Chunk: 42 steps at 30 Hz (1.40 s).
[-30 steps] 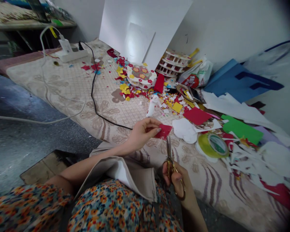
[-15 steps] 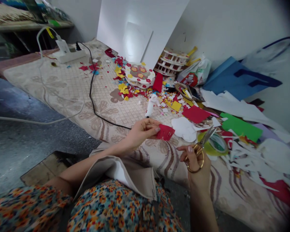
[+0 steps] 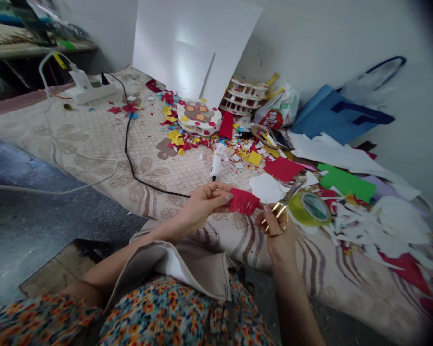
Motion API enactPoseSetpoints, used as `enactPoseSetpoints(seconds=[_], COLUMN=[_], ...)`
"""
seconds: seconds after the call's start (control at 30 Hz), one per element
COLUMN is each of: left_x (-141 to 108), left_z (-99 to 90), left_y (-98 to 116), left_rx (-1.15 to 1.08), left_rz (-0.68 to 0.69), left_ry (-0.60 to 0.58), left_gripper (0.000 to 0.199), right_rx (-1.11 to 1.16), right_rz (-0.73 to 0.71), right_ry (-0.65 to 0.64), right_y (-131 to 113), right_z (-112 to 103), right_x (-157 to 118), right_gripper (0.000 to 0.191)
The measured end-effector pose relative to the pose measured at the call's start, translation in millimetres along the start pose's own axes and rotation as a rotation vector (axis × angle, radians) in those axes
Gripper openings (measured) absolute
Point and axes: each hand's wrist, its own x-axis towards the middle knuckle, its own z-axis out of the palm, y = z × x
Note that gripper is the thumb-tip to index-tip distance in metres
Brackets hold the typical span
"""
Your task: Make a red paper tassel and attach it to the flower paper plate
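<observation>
My left hand (image 3: 212, 198) pinches a small red piece of felt or paper (image 3: 244, 202) by its left end. Narrow slits run along the lower part of this piece, like a fringe. In my right hand (image 3: 279, 235) is a pair of scissors with gold handles (image 3: 276, 217), its blades pointing up and away to the right. The right fingertips are close to the red piece's right edge; whether they touch it I cannot tell. Just beyond my left hand lies a white glue gun (image 3: 217, 161). A white cloud-shaped piece (image 3: 266, 188) rests behind the scissors.
A roll of yellow-green tape (image 3: 308, 210) sits right of the scissors, beside white scraps (image 3: 361, 226). Red (image 3: 283, 168) and green sheets (image 3: 347, 182) lie behind. Farther back stands a decorated white flower-shaped box (image 3: 198, 117). A black cord (image 3: 130, 158) crosses the table from a power strip (image 3: 94, 92).
My right hand has moved left and closer to the red piece, bringing the scissors along. My left hand keeps its pinch. The whole view has shifted slightly.
</observation>
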Motion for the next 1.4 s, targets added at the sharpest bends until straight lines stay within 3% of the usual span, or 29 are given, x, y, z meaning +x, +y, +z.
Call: enactPoseSetpoints(seconds=[0.1, 0.17, 0.37, 0.53, 1.2, 1.4], left_x=[0, 1, 0, 0, 1, -1], left_z=[-4.8, -10.0, -20.5, -21.5, -29.5, -26.4], left_y=[-1, -3, -6, -6, -10, -8], left_rx=[0.02, 0.059, 0.186, 0.276, 0.365, 0.461], left_rz=[0.005, 0.031, 0.032, 0.009, 0.002, 0.049], left_ry=[0.013, 0.027, 0.025, 0.027, -0.023, -0.051], left_gripper=[0.03, 0.031, 0.033, 0.034, 0.033, 0.031], right_rx=[0.1, 0.11, -0.036, -0.117, -0.08, 0.049], right_rz=[0.045, 0.02, -0.045, -0.064, -0.082, -0.047], right_ry=[-0.067, -0.045, -0.094, -0.175, -0.187, -0.234], right_y=[3, 6, 2, -8, -9, -13], right_z=[3, 1, -13, -21, -26, -20], right_x=[3, 5, 8, 7, 14, 9], right_gripper=[0.026, 0.026, 0.023, 0.021, 0.013, 0.013])
